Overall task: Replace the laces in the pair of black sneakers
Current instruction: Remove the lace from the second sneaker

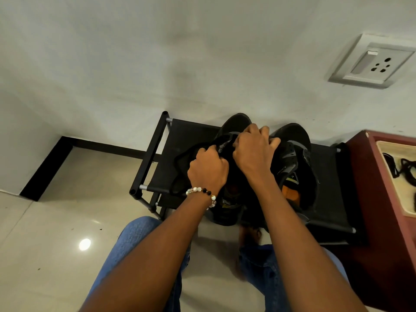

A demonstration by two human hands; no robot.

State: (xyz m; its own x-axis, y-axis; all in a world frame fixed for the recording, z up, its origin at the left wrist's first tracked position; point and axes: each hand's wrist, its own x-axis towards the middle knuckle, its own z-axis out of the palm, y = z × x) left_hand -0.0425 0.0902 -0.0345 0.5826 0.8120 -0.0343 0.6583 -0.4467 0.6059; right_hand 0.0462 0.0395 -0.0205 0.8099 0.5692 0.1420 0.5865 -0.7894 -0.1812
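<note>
two black sneakers [290, 154] side by side on a black rack – toes toward the wall, loose black laces [403, 168] coiled well apart

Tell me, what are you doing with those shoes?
A person sits at a black rack with two black sneakers on it. Both hands work on the left sneaker: the left hand and right hand have curled fingers at its laces. The right sneaker waits untouched. Black laces lie in a tray nearby.
</note>
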